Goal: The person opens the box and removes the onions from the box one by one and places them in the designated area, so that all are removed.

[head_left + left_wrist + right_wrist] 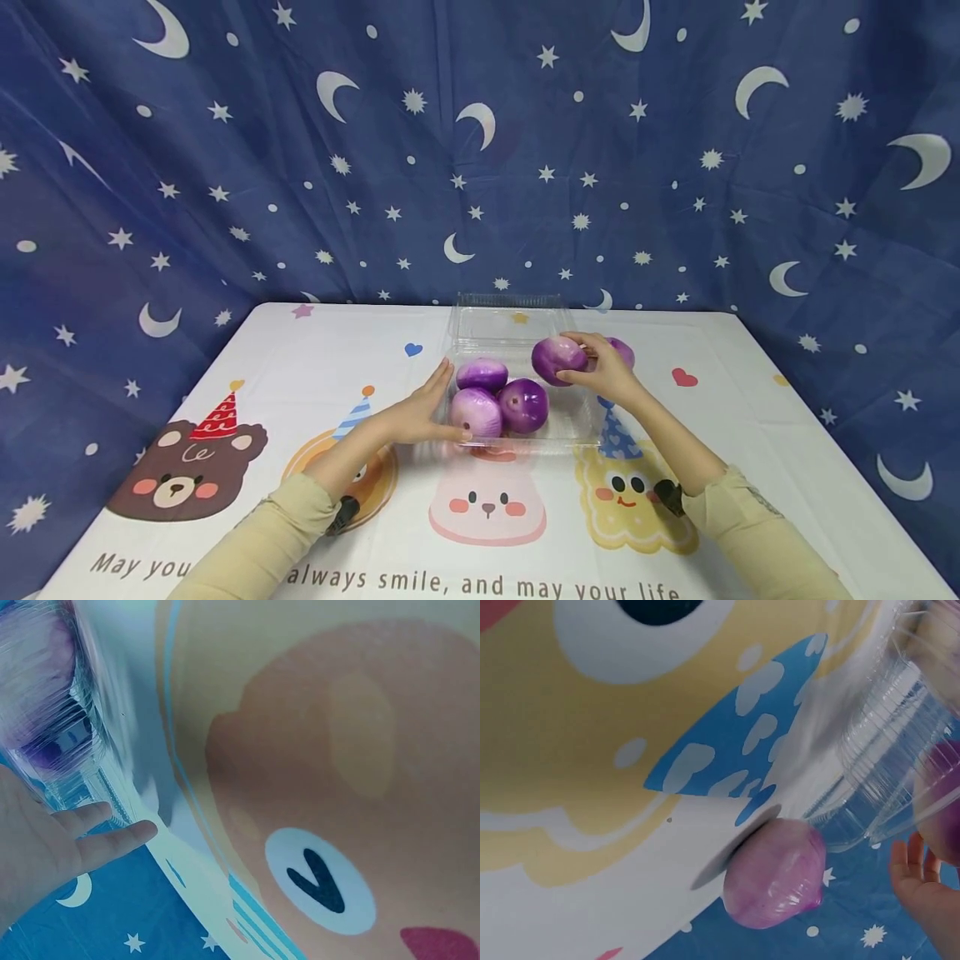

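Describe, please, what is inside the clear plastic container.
Three purple onions lie inside the clear plastic container, toward its left side. What lies directly beneath them is covered and cannot be seen.

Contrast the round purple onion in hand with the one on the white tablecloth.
The right hand grips the held round purple onion; the loose purple onion rests on the white tablecloth. In the head view, the held onion is mostly visible, the loose onion partly hidden behind the hand. Both look purple.

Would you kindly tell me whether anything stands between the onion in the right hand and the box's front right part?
Nothing visible blocks the held onion: the lid is open, and the three onions inside the box sit toward its left.
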Demonstrator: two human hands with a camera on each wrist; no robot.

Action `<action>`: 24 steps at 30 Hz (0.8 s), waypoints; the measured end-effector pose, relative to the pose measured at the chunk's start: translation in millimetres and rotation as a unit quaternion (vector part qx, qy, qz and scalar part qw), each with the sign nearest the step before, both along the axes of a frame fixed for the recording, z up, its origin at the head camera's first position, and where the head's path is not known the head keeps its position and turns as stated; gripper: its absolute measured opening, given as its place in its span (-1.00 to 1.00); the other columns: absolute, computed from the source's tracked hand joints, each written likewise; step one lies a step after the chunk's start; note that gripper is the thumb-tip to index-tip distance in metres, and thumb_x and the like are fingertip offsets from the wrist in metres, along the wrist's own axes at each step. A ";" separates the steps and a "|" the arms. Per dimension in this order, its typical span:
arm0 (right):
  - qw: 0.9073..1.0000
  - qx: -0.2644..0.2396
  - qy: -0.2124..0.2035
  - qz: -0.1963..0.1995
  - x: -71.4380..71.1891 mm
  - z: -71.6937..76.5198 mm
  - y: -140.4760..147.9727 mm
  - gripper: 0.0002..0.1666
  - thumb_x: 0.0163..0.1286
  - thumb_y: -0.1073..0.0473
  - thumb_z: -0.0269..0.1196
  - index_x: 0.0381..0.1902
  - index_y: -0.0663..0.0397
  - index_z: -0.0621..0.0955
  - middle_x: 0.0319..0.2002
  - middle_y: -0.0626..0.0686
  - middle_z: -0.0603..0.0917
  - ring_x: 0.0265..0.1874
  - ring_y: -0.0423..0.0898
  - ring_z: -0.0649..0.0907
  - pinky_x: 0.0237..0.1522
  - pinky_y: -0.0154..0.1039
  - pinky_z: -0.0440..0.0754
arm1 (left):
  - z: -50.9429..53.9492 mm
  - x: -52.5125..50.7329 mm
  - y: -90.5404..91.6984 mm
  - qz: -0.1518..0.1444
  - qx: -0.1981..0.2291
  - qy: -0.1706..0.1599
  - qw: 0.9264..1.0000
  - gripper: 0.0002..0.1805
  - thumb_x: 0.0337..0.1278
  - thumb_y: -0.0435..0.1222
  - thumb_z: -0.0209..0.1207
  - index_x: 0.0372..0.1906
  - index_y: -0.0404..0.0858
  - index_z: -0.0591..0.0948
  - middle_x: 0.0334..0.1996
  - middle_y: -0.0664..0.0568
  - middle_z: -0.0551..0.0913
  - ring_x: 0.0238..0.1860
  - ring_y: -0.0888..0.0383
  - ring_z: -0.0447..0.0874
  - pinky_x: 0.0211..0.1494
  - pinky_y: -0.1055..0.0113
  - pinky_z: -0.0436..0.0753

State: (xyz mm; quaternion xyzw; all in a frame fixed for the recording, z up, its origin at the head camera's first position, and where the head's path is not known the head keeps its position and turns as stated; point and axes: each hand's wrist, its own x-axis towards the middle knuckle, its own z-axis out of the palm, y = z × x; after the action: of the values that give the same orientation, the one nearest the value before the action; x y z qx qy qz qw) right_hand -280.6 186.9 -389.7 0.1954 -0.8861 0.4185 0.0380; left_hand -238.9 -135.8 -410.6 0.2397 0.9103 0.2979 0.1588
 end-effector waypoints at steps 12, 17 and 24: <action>0.996 -0.082 -0.026 0.024 3.6 -0.8 6.2 -0.26 0.23 0.29 0.30 0.35 0.11 0.29 0.20 0.35 0.44 0.08 0.30 0.56 0.07 0.05 0.57 | -0.3 1.7 0.7 0.002 0.005 0.007 1.000 0.27 -0.06 0.16 0.26 0.47 -0.37 -0.26 0.50 -0.18 -0.42 0.50 -0.19 -0.32 0.48 -0.12 -0.03; 0.984 -0.156 -0.081 0.036 3.9 -1.9 8.7 -0.19 0.28 0.33 0.24 0.41 0.05 0.16 0.25 0.35 0.30 0.12 0.32 0.51 -0.07 -0.16 0.67 | 0.6 1.5 0.9 0.001 -0.002 0.011 1.000 0.26 -0.04 0.17 0.25 0.47 -0.36 -0.26 0.50 -0.16 -0.41 0.51 -0.18 -0.33 0.48 -0.12 -0.04; 0.975 -0.183 -0.128 0.010 6.9 -0.3 13.9 -0.21 0.28 0.25 0.26 0.41 -0.04 0.19 0.32 0.28 0.28 0.20 0.24 0.45 -0.03 -0.29 0.64 | -0.1 2.0 0.8 0.004 -0.002 0.006 1.000 0.26 -0.06 0.17 0.26 0.48 -0.35 -0.26 0.50 -0.16 -0.41 0.51 -0.17 -0.33 0.48 -0.12 -0.04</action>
State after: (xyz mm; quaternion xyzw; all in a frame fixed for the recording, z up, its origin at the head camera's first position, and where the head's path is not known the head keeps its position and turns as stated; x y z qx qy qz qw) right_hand -273.7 200.7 -390.0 0.1389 -0.7899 0.5957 -0.0444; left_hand -237.0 -135.0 -410.7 0.2378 0.9127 0.2951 0.1527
